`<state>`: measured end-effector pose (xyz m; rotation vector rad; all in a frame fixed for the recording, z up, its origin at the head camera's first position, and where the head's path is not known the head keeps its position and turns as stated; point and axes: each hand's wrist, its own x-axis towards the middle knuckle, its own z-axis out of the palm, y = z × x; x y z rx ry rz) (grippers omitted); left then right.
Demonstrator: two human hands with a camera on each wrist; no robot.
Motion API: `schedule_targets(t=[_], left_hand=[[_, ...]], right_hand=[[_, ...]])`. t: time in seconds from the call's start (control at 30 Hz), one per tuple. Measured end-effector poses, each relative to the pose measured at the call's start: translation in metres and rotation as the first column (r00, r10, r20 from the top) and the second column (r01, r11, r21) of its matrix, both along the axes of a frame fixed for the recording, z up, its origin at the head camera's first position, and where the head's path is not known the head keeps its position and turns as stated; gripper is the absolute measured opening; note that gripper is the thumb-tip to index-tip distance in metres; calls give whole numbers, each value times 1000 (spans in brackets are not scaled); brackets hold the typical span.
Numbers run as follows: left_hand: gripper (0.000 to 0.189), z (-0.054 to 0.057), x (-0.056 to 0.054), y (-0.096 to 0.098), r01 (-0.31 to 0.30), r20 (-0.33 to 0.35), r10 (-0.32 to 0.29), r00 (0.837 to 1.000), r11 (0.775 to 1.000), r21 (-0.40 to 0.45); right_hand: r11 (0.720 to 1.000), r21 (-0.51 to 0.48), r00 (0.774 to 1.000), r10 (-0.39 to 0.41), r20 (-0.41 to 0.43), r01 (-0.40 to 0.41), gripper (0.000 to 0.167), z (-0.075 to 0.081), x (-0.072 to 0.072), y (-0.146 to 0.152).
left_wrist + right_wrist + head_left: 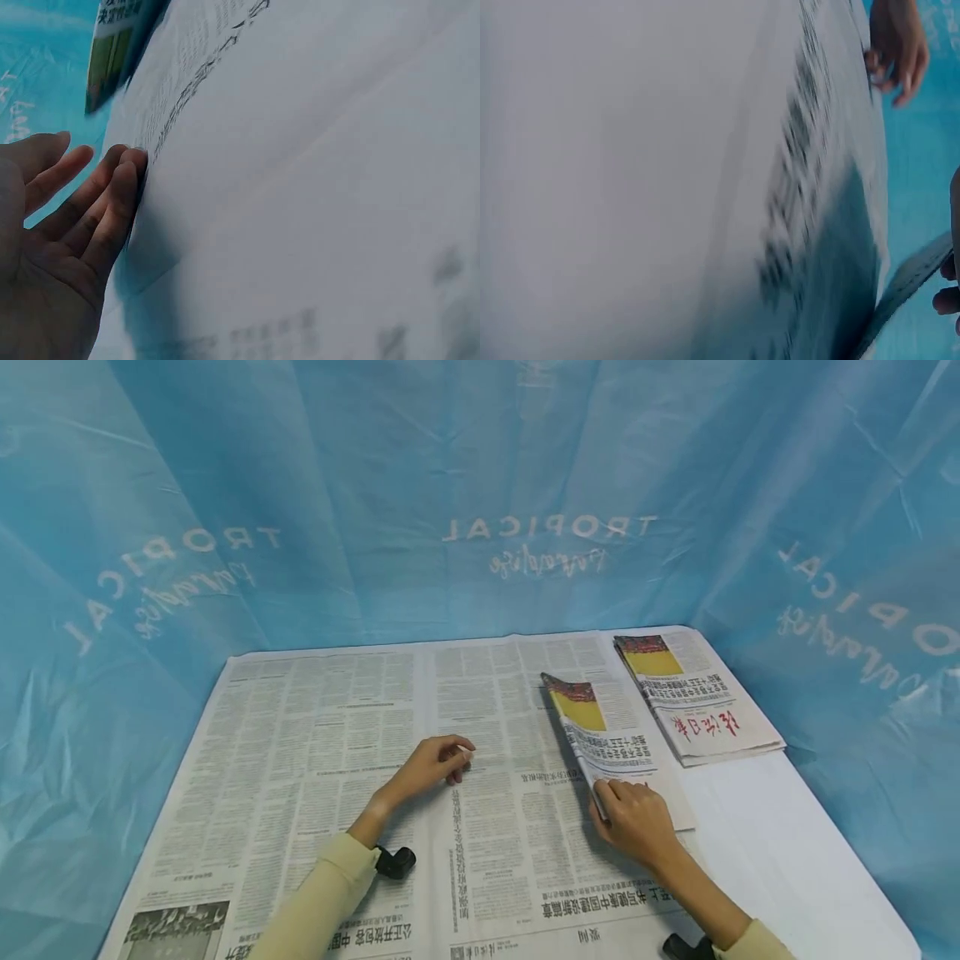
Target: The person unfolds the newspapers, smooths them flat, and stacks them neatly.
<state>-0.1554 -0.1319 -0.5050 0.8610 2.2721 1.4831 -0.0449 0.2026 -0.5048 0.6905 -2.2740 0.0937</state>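
The right hand [633, 818], right of centre in the lower half of the head view, grips a folded newspaper [603, 739] by the lower part of its left edge, thumb and fingers closed about the paper. The folded newspaper lies right of centre in the frame, over the right portion of the spread newspaper sheets [352, 718]. Its left edge is raised and casts a shadow; whether its right side touches the surface cannot be determined. A red and yellow picture is printed near its upper left corner.

The left hand [435, 762], near the middle of the frame, is empty, its fingers loosely bent and the thumb near them. It is positioned over the spread sheets; contact with the paper cannot be confirmed.

A second folded newspaper [697, 693], with matching picture and red characters, lies at the upper right on the white tabletop [772, 835], apart from the first. The spread sheets cover the left and middle of the tabletop, with a dark photograph [176, 931] at the lower left.

Pale yellow sleeves [322, 893] cover both forearms in part; a black device [395, 863] sits at each wrist. A blue curtain [390, 510] bearing reversed white lettering fills the upper frame.
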Motion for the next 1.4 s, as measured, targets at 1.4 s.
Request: schedule_targets(t=[1.4], left_hand=[[37,9,2,37,-256,28,271,962,937,-238]], right_hand=[[964,136,958,199,209,-230,40,-26,34,-71]])
